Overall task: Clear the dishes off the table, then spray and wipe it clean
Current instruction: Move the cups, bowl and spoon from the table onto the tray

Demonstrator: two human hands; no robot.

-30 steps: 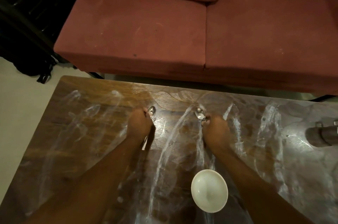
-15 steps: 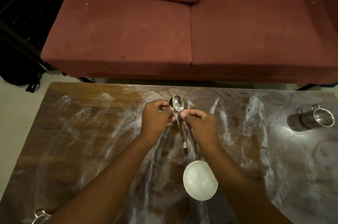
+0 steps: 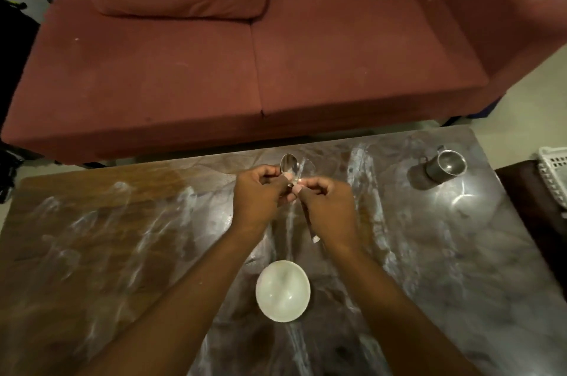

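Two steel spoons point(image 3: 290, 164) are stacked together above the far middle of the smeared brown table point(image 3: 122, 237). My left hand point(image 3: 259, 194) and my right hand point(image 3: 325, 207) both pinch them near the neck, fingertips touching; the handles run down under my right hand. A white bowl point(image 3: 283, 290) stands on the table between my forearms. A steel mug point(image 3: 446, 164) with a handle stands at the far right of the table.
A red sofa point(image 3: 245, 62) runs along the table's far edge. A white plastic basket point(image 3: 557, 173) sits on a dark surface to the right. A black bag point(image 3: 12, 47) lies on the floor at the left.
A second ago each hand held one spoon apart on the table. The hands came together and now hold both spoons stacked. The view has shifted right.
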